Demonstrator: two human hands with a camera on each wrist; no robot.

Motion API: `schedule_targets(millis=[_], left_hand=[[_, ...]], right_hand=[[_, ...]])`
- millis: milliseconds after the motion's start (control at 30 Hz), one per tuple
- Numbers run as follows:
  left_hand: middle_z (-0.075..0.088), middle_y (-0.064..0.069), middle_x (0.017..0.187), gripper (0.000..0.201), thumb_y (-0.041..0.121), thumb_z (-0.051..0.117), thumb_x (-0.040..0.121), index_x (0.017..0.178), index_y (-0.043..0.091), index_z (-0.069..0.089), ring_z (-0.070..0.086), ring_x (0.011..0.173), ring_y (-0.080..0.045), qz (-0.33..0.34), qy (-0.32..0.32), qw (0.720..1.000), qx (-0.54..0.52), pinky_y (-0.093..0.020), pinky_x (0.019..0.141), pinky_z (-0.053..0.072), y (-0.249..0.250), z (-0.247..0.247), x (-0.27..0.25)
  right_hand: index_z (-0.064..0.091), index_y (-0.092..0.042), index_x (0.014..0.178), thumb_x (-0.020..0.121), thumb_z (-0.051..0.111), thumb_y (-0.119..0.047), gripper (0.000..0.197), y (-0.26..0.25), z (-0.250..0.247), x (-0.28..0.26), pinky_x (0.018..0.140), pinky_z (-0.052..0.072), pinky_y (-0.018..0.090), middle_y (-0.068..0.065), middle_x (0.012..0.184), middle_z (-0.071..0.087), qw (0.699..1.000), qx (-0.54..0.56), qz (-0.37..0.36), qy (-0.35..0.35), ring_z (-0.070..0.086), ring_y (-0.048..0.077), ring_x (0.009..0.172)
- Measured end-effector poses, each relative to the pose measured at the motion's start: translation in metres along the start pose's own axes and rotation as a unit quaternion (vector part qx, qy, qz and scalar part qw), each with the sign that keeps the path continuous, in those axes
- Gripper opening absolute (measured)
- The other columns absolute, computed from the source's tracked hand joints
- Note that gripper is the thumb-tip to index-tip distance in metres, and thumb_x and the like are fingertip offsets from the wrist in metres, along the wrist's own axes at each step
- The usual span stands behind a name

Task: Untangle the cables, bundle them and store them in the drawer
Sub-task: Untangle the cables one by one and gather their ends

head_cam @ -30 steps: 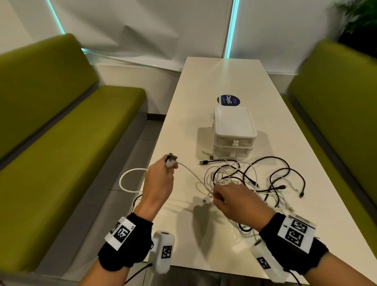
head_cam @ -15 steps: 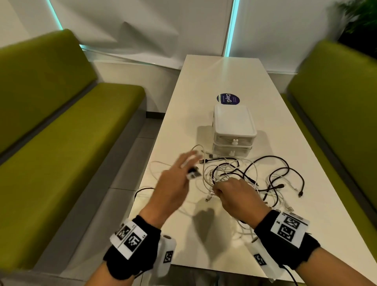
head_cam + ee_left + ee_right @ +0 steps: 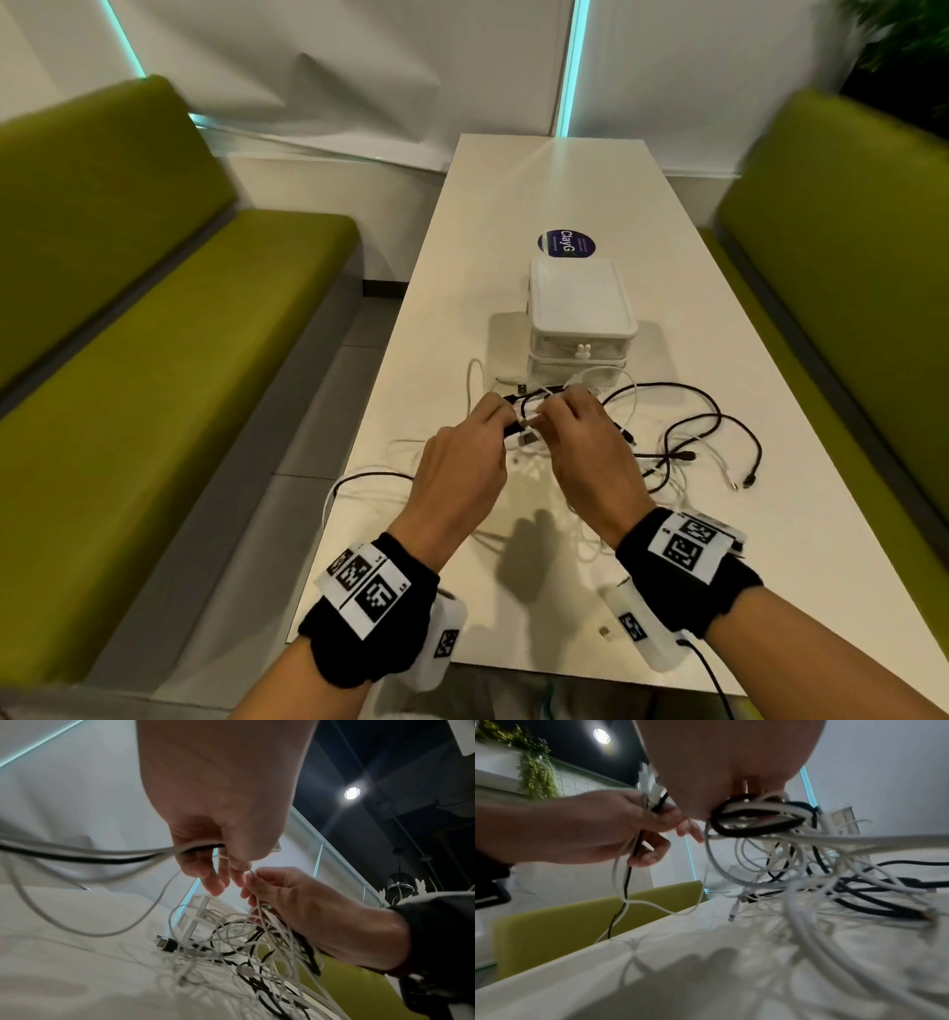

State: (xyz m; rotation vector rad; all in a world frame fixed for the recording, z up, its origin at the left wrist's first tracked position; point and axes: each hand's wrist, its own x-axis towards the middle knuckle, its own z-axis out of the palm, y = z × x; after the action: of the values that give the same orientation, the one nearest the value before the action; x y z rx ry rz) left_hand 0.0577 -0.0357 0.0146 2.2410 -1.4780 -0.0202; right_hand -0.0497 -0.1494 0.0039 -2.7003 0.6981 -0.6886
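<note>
The tangle of black and white cables [image 3: 662, 447] lies at the centre of the head view on the white bench [image 3: 513, 205], spreading toward the right of the frame, with one white loop hanging over the bench's left edge. Just above it in the frame stands the white drawer unit [image 3: 580, 318], both drawers closed, a few strands touching its lower front.

The left hand [image 3: 462, 462] and right hand [image 3: 590, 452] meet over the upper left part of the tangle, nearly touching. In the left wrist view the left hand's fingers [image 3: 213, 880] curl round a black and a white strand. The right hand's fingers [image 3: 259, 882] pinch a clutch of white strands that trail down to the heap.

A round blue sticker [image 3: 566, 243] sits beyond the unit. Green sofas [image 3: 128, 308] flank the bench on both sides.
</note>
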Motion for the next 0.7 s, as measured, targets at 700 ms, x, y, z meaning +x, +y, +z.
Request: schedule_targets(millis=[700], left_hand=[[0.051,0.009,0.050,0.027,0.010,0.047,0.096,0.077,0.023,0.061,0.046,0.048,-0.016,-0.147,0.143,0.964,-0.169,-0.027,0.050,0.033,-0.047,-0.011,-0.021]], right_hand=[[0.062,-0.014,0.074,0.084,0.067,-0.019,0.012,0.031,0.000,-0.020,0.079,0.045,0.035,0.000,0.076,0.053,0.984,-0.138,-0.108,-0.040,0.053,0.024,0.081]])
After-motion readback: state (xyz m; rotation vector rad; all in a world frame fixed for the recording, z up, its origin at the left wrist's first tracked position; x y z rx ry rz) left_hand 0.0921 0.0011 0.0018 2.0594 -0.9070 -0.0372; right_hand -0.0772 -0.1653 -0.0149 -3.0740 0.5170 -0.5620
